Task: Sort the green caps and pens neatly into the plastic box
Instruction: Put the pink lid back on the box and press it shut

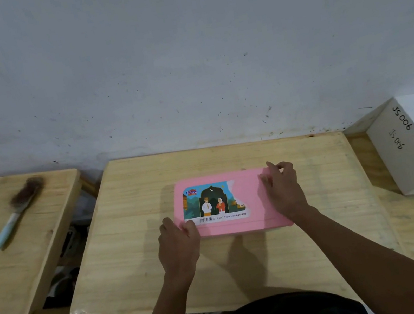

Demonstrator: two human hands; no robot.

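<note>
At the near-left corner of the pink lid, the person's left hand (179, 243) is curling its fingers over the edge and pinching the rim. Opposite it, the right hand (284, 190) is lying on the lid's right end, its bent fingers hooking the far-right corner. Between the two grips the plastic box (250, 193) is sitting shut and flat on the wooden table (139, 250), its printed sticker (213, 201) facing up just beyond the left fingers.

The hands appear to be working the lid itself, but whether they are prying it off or pressing it down is not showing. If they are opening it, the next move is calling for an even lift at both corners while the base stays down.

No green caps or pens are showing anywhere, and the opaque lid is hiding the inside. Well left of the left hand, a brush (17, 210) is lying on a second table (16, 284). Right of the right hand, a white box (413, 149) with handwriting is running off the frame.
</note>
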